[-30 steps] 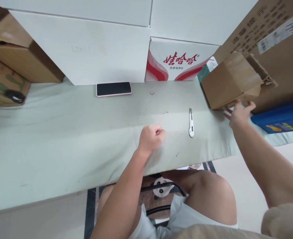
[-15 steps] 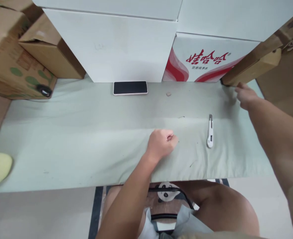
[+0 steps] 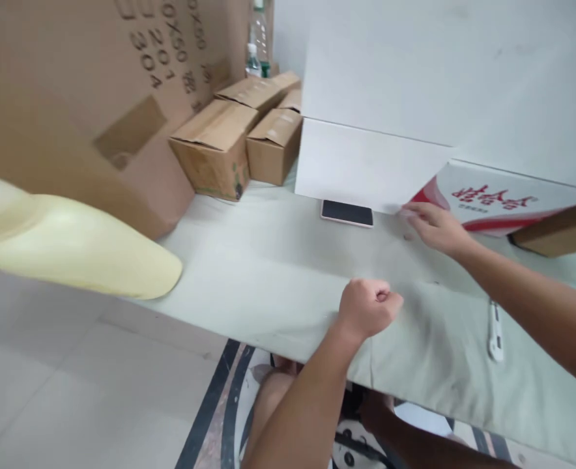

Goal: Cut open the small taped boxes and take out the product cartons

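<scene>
My left hand (image 3: 370,309) is closed in a fist above the pale green cloth (image 3: 249,260), with nothing showing in it. My right hand (image 3: 434,228) reaches in from the right, its fingertips pinched close to the lower corner of a white box (image 3: 361,163). Something small and whitish seems to be at those fingertips, too blurred to name. A phone (image 3: 347,213) with a dark screen lies flat, left of my right hand. Below my right forearm rests a white utility knife (image 3: 496,332). A tiny scrap (image 3: 408,238) lies just under my right hand.
White boxes, one with red lettering (image 3: 493,198), form a wall at the back. Small brown cartons (image 3: 210,166) and a large carton (image 3: 97,78) stand left, with plastic bottles (image 3: 253,62) behind. A pale yellow rounded object (image 3: 97,247) overlaps the table's left edge. Another brown carton (image 3: 556,231) is at right.
The view has swung left, showing more cartons and the yellow object. My right hand has moved left from beside the right-hand carton to near the phone. My left fist keeps its shape.
</scene>
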Tool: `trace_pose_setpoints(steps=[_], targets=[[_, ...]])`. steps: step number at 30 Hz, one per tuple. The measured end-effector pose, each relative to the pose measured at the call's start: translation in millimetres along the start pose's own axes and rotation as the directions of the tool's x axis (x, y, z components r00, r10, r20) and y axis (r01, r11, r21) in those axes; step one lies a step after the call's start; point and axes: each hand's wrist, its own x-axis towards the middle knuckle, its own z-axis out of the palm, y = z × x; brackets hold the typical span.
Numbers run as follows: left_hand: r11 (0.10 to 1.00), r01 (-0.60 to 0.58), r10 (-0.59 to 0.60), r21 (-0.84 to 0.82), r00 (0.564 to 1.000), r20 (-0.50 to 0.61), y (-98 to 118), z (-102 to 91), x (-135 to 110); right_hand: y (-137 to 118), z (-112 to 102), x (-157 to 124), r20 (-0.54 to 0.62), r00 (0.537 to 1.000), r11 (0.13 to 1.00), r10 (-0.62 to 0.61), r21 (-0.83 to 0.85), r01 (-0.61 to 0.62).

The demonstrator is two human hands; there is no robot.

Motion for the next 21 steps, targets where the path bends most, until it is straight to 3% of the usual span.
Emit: trace_pose_setpoints(steps=[3, 5, 7, 9, 11, 13, 16, 21], targets=[[0.995, 0.014, -0.023, -0.1, 0.996, -0.084, 1, -24.0, -8, -94, 45, 26, 0.09, 0.963, 0.966, -0.253, 0.071, 0.248], [0.989, 0.014, -0.033, -0.144, 0.991, -0.129, 0, -37.4, -12, -161, 76, 42, 0.086, 0.865, 0.867, -0.495, 0.112, 0.485], [0.981, 0.033, -0.064, -0.189, 0.985, -0.159, -3, -48.1, -14, -227, 102, 56, 0.059, 0.754, 0.753, -0.654, 0.137, 0.643], [0.967, 0.079, -0.12, -0.243, 0.98, -0.158, -5, -56.3, -14, -286, 122, 66, 0.047, 0.696, 0.695, -0.717, 0.119, 0.709], [0.951, 0.125, -0.168, -0.282, 0.977, -0.131, -6, -62.9, -14, -333, 137, 76, 0.039, 0.7, 0.701, -0.713, 0.073, 0.71], [0.942, 0.14, -0.184, -0.305, 0.976, -0.12, -5, -68.9, -15, -363, 148, 87, 0.027, 0.728, 0.729, -0.685, 0.013, 0.685], [0.932, 0.161, -0.211, -0.326, 0.97, -0.124, -2, -77.1, -17, -380, 164, 106, 0.009, 0.752, 0.751, -0.659, -0.054, 0.658], [0.921, 0.169, -0.227, -0.351, 0.965, -0.131, -1, -85.3, -20, -384, 195, 136, -0.092, 0.711, 0.716, -0.697, -0.047, 0.697]])
